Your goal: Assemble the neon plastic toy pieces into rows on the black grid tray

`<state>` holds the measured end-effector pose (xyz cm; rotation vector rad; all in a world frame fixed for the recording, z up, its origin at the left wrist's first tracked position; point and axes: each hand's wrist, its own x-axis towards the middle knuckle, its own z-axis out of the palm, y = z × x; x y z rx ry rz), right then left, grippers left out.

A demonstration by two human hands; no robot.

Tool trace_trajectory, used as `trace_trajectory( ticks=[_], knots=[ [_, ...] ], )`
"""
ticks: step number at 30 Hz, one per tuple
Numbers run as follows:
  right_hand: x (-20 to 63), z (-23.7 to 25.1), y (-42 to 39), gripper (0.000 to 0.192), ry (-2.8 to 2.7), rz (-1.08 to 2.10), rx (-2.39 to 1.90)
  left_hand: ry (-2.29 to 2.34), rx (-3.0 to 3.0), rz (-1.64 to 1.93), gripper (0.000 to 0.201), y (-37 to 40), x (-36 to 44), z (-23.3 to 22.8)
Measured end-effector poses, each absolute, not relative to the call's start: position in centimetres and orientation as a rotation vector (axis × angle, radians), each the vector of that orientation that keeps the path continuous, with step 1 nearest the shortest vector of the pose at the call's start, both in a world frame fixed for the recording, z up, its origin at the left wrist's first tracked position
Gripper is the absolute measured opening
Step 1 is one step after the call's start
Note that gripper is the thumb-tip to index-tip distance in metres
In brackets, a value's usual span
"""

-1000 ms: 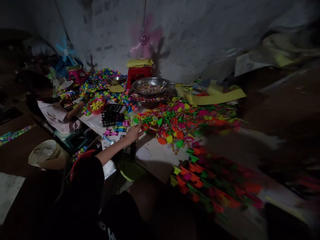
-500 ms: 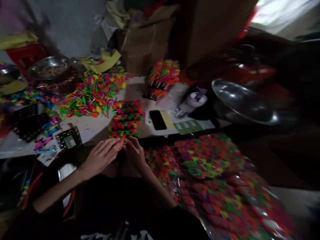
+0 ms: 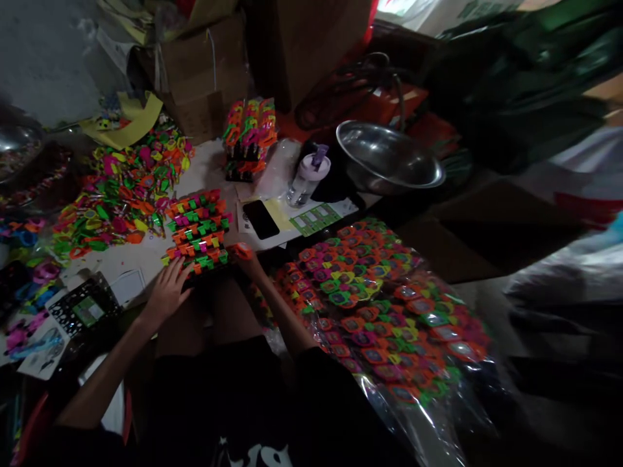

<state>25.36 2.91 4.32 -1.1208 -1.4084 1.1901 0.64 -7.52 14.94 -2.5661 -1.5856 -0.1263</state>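
The right hand (image 3: pixel 248 262) grips an orange toy (image 3: pixel 240 250) right of the toy rows (image 3: pixel 198 227), the left hand (image 3: pixel 168 293) spread near-left.

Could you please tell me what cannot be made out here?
Head view: how the right hand holds the orange piece, lost in shadow and blur.
Head view: leftmost metal bowl, cut off by left edge.
Head view: shirt lettering, cut off by bottom edge.
Head view: designs on bagged pieces, too small and blurred.
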Motion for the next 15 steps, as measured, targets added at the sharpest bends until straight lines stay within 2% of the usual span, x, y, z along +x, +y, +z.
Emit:
trace_trajectory(
  ticks=[10, 15],
  knots=[
    [26.0, 3.2, 4.6, 0.025, -1.918, 1.043, -1.121, -1.52, -2.554, -0.138, 0.054, -7.5, -0.2, 13.7],
    [25.4, 4.2, 4.8, 0.03, -2.083, 0.954, -1.164, -1.549, -2.56, -0.144, 0.055, -7.5, -0.3, 13.3]
  ],
)
